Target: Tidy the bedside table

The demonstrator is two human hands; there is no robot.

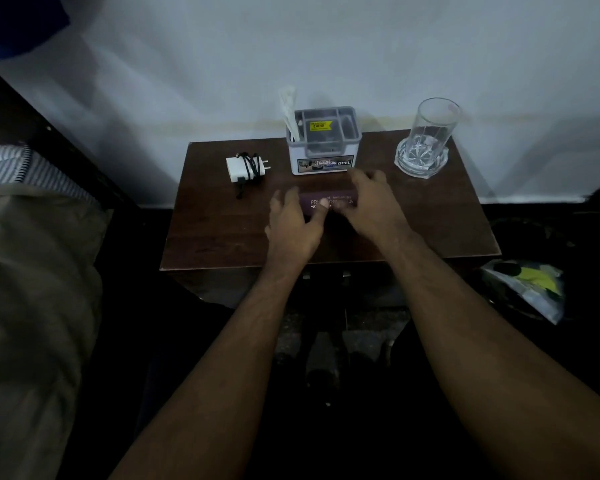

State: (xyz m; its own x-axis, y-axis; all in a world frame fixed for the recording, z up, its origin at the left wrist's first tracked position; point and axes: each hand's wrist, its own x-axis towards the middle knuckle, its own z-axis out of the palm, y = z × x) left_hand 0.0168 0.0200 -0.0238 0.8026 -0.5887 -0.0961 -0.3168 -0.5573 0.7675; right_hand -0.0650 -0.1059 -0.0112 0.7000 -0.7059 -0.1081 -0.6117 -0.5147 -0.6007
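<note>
I noted the maroon case (pixel 328 201) lay crosswise on the bedside table (pixel 219 233), mid-front. My left hand (pixel 293 226) gripped its left end, right hand (pixel 373 206) its right; both equally near.

The white organizer box (pixel 324 147) is showing "OPEL" on its front label; its yellow sticker and the maroon case's (pixel 329 200) lettering are too blurred to read.
</note>
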